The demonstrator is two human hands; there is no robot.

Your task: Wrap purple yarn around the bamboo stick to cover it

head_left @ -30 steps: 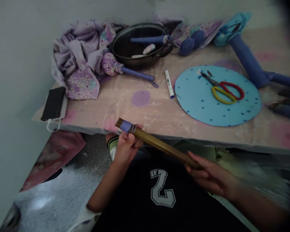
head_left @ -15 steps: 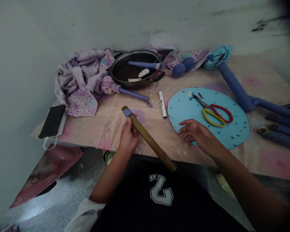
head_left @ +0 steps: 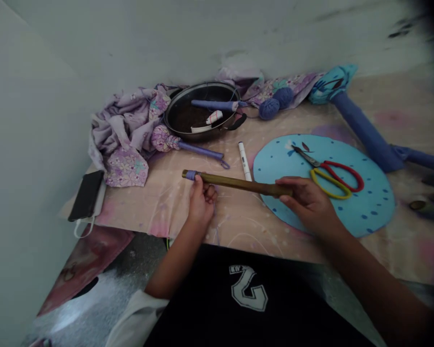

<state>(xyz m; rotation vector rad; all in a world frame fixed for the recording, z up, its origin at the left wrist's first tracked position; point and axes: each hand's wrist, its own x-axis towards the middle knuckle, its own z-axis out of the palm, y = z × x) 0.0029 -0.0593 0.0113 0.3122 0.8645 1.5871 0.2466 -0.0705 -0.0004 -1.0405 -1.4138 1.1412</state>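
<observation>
A brown stick [head_left: 235, 183] lies nearly level across the front of my body, with blue yarn wound round its left end. My left hand [head_left: 201, 198] is closed on it just beside the yarn wrap. The fingers and thumb of my right hand [head_left: 309, 202] grip its other end, over the edge of a round light-blue sheet [head_left: 369, 207]. On that sheet rest scissors [head_left: 332, 178] with red and yellow handles. Behind the stick is a white marker [head_left: 244, 161], partly hidden by it.
A black pan [head_left: 188, 126] holds a blue-wrapped stick. Near it are blue yarn balls [head_left: 269, 109], crumpled floral cloth [head_left: 126, 166] and a cloth-headed stick [head_left: 200, 150]. A phone [head_left: 87, 195] lies left; a thick blue-wrapped piece [head_left: 369, 132] and more sticks [head_left: 428, 207] are right.
The stick has swung from a steep slant to nearly level. My right hand has moved from open above the blue sheet to gripping the stick's right end.
</observation>
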